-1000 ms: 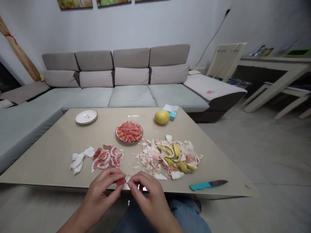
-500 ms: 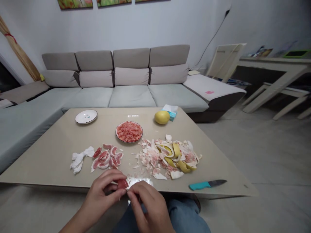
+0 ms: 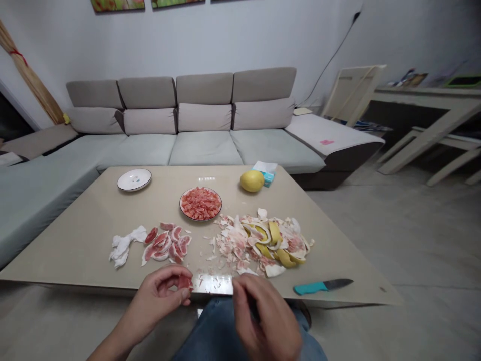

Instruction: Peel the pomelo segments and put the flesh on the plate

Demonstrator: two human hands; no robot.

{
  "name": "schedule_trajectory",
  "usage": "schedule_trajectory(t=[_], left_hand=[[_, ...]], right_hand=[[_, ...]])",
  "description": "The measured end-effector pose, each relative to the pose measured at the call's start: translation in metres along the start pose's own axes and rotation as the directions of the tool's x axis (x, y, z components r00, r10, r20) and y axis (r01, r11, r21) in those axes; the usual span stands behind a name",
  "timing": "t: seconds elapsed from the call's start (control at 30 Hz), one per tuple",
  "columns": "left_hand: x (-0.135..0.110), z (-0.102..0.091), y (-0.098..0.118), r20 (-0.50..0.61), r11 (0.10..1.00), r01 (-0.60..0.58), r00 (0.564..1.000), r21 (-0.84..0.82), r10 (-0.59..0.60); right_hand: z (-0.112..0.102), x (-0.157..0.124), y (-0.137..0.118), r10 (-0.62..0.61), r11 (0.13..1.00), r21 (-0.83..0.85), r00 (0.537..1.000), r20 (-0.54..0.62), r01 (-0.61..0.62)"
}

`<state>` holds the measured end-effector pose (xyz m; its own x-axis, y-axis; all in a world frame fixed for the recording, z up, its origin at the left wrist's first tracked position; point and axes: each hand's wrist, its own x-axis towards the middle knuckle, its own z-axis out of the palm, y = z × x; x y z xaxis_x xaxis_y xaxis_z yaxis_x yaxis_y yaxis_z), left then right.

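My left hand sits at the table's near edge, its fingers curled around a small pink pomelo segment. My right hand is blurred and hangs lower, over my jeans, with its fingers drawn together; whether it holds anything is hidden. Beyond the hands lie peeled pomelo segments next to crumpled white tissue. To the right is a heap of pith and yellow peel. A round plate holds pink pulp. A whole yellow pomelo stands farther back.
A beige table holds a small white plate, a tissue pack and a teal-handled knife near its right front edge. A grey sofa stands behind the table, and my jeans-covered legs are below it.
My right hand has moved away from the left, to the right and down toward my lap. My left hand stays at the table edge, still holding the pink segment.
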<state>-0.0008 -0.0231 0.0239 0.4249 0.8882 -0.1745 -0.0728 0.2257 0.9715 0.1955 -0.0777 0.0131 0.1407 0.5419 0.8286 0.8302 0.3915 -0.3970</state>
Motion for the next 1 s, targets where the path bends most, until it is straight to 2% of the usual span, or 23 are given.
schedule_trajectory(t=[0.1, 0.2, 0.3, 0.4, 0.5, 0.57, 0.67, 0.8, 1.0], left_hand=[[-0.001, -0.005, -0.001, 0.03, 0.995, 0.057, 0.998, -0.084, -0.055], [-0.002, -0.004, 0.0, 0.01, 0.998, 0.001, 1.0, -0.068, -0.001], [-0.001, -0.001, 0.0, 0.009, 0.999, -0.037, 0.999, 0.005, 0.037], [0.001, 0.002, 0.001, 0.007, 1.0, 0.005, 1.0, 0.023, -0.005], [0.002, 0.005, 0.002, 0.033, 0.994, 0.077, 0.997, -0.083, -0.075], [0.003, 0.006, 0.003, 0.062, 0.987, 0.093, 0.994, -0.132, -0.086], [0.005, 0.009, 0.003, 0.081, 0.99, 0.074, 0.995, -0.121, -0.064], [0.004, 0.012, 0.004, 0.092, 0.995, 0.047, 0.995, -0.092, -0.039], [0.0, 0.014, 0.01, 0.128, 0.999, 0.015, 0.992, -0.046, -0.009]], right_hand=[[-0.001, 0.011, 0.026, 0.03, 0.997, -0.08, 0.995, 0.09, -0.023], [0.007, 0.014, 0.046, 0.066, 0.991, -0.132, 0.968, 0.243, -0.035], [0.015, 0.01, 0.049, 0.104, 0.99, -0.12, 0.943, 0.317, -0.069], [0.016, 0.008, 0.042, 0.106, 0.994, -0.057, 0.94, 0.323, -0.093], [0.011, 0.012, 0.031, 0.06, 0.995, 0.06, 0.939, 0.337, -0.085], [0.005, 0.016, 0.021, 0.008, 0.977, 0.194, 0.922, 0.388, -0.09], [-0.002, 0.019, 0.005, -0.076, 0.939, 0.331, 0.889, 0.451, -0.087], [-0.006, 0.02, -0.007, -0.138, 0.947, 0.32, 0.898, 0.418, -0.003], [-0.007, 0.021, -0.012, -0.168, 0.965, 0.254, 0.896, 0.411, 0.064]])
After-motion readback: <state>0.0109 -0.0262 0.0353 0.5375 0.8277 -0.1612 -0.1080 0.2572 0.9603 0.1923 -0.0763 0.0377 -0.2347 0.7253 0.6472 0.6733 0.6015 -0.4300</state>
